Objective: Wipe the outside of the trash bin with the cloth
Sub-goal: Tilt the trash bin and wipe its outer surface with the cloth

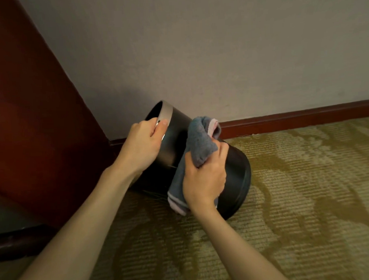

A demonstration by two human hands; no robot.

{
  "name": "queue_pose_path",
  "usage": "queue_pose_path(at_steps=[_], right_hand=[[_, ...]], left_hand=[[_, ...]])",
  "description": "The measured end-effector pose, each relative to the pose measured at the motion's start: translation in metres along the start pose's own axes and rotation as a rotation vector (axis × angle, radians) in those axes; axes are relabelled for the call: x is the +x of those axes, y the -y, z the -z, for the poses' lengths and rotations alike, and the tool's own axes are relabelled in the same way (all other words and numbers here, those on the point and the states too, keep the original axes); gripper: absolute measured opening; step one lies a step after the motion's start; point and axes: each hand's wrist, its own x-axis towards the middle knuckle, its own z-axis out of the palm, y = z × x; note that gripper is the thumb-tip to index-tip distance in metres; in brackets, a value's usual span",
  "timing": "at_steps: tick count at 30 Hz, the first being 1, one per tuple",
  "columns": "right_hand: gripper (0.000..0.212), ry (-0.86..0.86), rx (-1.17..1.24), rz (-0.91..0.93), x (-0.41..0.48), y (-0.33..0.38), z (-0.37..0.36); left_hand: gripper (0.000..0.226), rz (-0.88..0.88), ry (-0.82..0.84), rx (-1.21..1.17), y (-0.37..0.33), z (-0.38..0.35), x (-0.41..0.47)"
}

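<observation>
A black round trash bin (pixel 236 177) with a silver band at its rim lies tilted on the carpet, its mouth toward the upper left and its base toward the lower right. My left hand (pixel 144 144) grips the rim, thumb on the outside over the silver band and fingers curled inside. My right hand (pixel 205 175) holds a bunched grey cloth (pixel 197 143) with a pink edge and presses it against the bin's side. Part of the cloth hangs down below my right hand.
A pale wall (pixel 218 53) with a dark red baseboard (pixel 294 117) runs right behind the bin. A tall reddish wooden panel (pixel 30 114) stands close on the left. Patterned beige carpet (pixel 298 209) covers the floor to the right and front.
</observation>
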Motion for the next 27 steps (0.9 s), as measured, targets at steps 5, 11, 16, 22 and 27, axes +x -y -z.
queue_pose_path(at_steps=[5,11,16,22,27], right_hand=[[0.028,0.077,0.002,-0.125,0.038,0.02,-0.003],[0.032,0.389,-0.094,-0.325,0.12,0.019,-0.02],[0.05,0.554,-0.144,-0.417,0.152,0.01,-0.046],[0.049,0.535,-0.175,-0.362,0.145,0.011,-0.05],[0.029,0.439,-0.151,-0.272,0.117,0.024,-0.028]], left_hand=[[0.046,0.004,-0.005,-0.025,0.002,0.003,-0.004],[0.045,-0.02,0.016,-0.056,-0.002,0.0,-0.011],[0.044,-0.004,0.034,-0.106,0.001,0.003,-0.015],[0.043,0.038,0.012,-0.114,0.002,0.004,-0.016],[0.042,0.1,0.044,-0.223,-0.001,0.003,-0.024]])
